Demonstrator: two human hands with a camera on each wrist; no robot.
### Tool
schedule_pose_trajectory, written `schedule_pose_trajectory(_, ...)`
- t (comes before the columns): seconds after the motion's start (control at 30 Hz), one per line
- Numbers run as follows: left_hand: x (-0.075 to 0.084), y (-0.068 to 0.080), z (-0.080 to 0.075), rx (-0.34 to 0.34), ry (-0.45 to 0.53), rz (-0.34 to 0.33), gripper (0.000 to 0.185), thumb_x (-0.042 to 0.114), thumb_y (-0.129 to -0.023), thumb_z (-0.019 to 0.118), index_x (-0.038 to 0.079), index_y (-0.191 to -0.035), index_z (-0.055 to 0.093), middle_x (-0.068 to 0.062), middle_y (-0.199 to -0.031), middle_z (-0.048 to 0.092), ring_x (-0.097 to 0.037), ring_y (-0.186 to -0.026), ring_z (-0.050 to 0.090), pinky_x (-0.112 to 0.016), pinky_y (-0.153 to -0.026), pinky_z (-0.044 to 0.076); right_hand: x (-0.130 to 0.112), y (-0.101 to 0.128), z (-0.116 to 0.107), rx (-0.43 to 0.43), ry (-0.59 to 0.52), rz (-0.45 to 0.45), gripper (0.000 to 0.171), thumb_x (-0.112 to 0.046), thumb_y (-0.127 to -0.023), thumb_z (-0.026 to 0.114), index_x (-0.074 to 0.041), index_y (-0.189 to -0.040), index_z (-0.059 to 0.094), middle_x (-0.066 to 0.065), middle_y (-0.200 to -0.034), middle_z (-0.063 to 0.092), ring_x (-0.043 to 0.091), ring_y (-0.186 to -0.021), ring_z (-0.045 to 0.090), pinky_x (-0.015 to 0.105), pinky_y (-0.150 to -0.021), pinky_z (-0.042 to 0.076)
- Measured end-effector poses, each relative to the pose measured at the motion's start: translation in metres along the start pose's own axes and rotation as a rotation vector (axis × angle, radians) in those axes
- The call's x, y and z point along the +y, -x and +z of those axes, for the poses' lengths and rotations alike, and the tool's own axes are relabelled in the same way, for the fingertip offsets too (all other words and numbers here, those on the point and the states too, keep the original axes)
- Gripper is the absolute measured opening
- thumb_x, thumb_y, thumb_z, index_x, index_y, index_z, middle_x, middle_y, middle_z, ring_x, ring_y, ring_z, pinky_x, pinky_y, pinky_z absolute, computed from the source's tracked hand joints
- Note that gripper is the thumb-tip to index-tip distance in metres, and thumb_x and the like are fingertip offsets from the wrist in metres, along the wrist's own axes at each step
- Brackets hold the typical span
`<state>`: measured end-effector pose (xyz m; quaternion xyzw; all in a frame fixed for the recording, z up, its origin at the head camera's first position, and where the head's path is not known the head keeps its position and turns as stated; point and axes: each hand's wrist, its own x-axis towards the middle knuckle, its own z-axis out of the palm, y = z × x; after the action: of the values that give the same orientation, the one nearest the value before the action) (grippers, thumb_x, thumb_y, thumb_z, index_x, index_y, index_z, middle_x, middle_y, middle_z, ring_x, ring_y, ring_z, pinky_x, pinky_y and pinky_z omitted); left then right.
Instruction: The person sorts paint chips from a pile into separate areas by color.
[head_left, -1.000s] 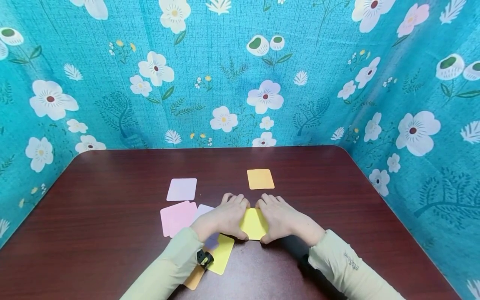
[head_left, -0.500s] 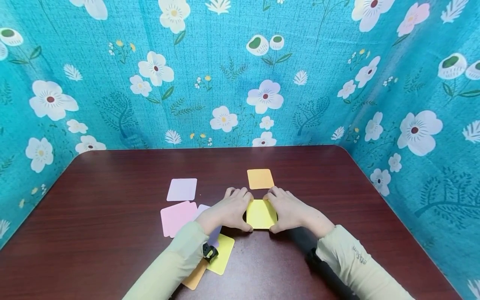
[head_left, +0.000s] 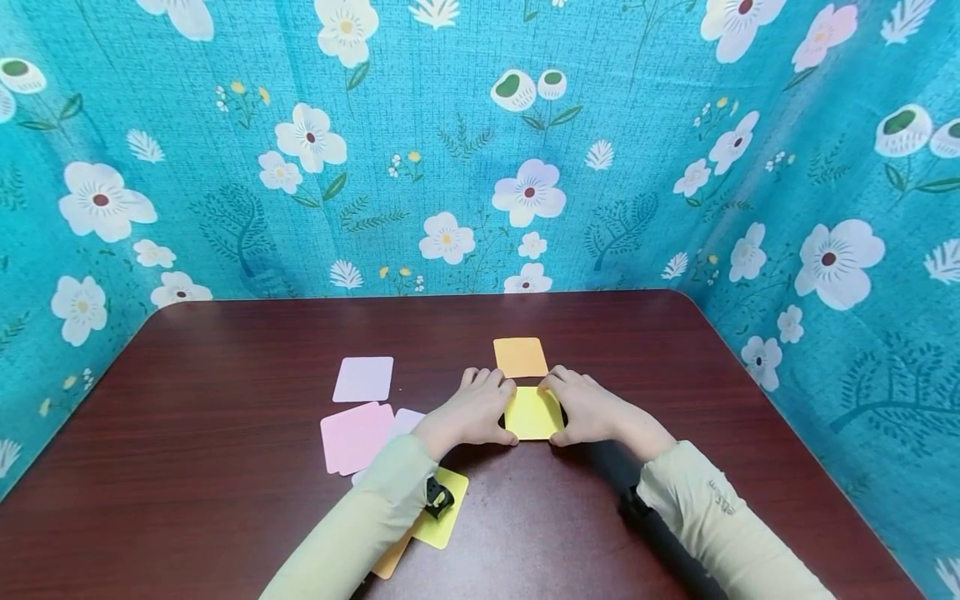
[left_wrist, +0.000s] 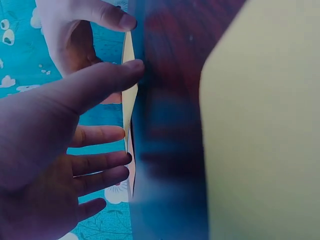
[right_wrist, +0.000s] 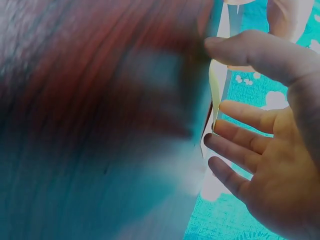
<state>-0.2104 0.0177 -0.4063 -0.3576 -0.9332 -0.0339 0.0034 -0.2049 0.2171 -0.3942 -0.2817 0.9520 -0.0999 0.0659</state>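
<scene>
A yellow square card (head_left: 533, 413) lies between my two hands in the head view, just in front of an orange card (head_left: 521, 357). My left hand (head_left: 477, 407) holds its left side, the thumb at the near corner and the fingers at the far one. My right hand (head_left: 589, 407) grips the right side in the same way. Seen edge-on in the left wrist view, the yellow card (left_wrist: 129, 107) looks slightly bowed. Whether it touches the table cannot be told.
Left of my hands, a lavender card (head_left: 363, 379) and overlapping pink cards (head_left: 356, 437) lie on the dark wooden table (head_left: 225, 400). Another yellow card (head_left: 446, 518) and an orange one (head_left: 392, 560) are partly under my left forearm. A flowered blue cloth (head_left: 450, 167) hangs behind.
Both hands have moved forward and slightly right with the yellow card between them, bringing it close to the orange card. The other cards have stayed in place.
</scene>
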Motion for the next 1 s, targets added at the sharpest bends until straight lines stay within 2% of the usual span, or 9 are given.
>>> schedule_pose_trajectory(0.4, 0.005, -0.006, -0.001, -0.006, -0.019, -0.045, 0.053, 0.052, -0.072, 0.068, 0.012, -0.103, 0.054, -0.004, -0.1, 0.051, -0.022, -0.096, 0.044, -0.039, -0.088, 0.028, 0.013, -0.003, 0.002, -0.03, -0.064, 0.017, 0.053, -0.023, -0.065, 0.079, -0.007, -0.108, 0.053, 0.007, -0.114, 0.047, 0.021, -0.095, 0.049, 0.043, -0.085, 0.038)
schedule_pose_trajectory(0.57, 0.006, -0.006, -0.001, -0.022, -0.015, -0.063, 0.051, 0.052, -0.073, 0.068, 0.012, -0.102, 0.057, -0.004, -0.102, 0.051, -0.022, -0.097, 0.043, -0.039, -0.088, 0.027, 0.016, -0.002, 0.002, -0.045, -0.071, 0.005, 0.05, -0.022, -0.068, 0.077, -0.006, -0.11, 0.054, 0.011, -0.12, 0.046, 0.025, -0.104, 0.049, 0.046, -0.088, 0.037)
schedule_pose_trajectory(0.77, 0.006, -0.006, -0.001, -0.033, 0.004, -0.08, 0.048, 0.051, -0.073, 0.068, 0.014, -0.101, 0.058, -0.004, -0.103, 0.05, -0.022, -0.098, 0.042, -0.039, -0.088, 0.027, 0.013, 0.0, 0.0, -0.048, -0.049, -0.003, 0.049, -0.021, -0.07, 0.076, -0.005, -0.112, 0.057, 0.015, -0.124, 0.047, 0.031, -0.113, 0.046, 0.052, -0.091, 0.034)
schedule_pose_trajectory(1.0, 0.005, -0.004, -0.001, -0.028, 0.022, -0.08, 0.044, 0.049, -0.072, 0.069, 0.015, -0.098, 0.059, -0.003, -0.101, 0.048, -0.022, -0.098, 0.041, -0.039, -0.088, 0.026, 0.008, 0.0, 0.0, -0.042, 0.019, 0.013, 0.051, -0.025, -0.069, 0.077, -0.006, -0.113, 0.058, 0.015, -0.125, 0.048, 0.03, -0.114, 0.046, 0.05, -0.09, 0.034)
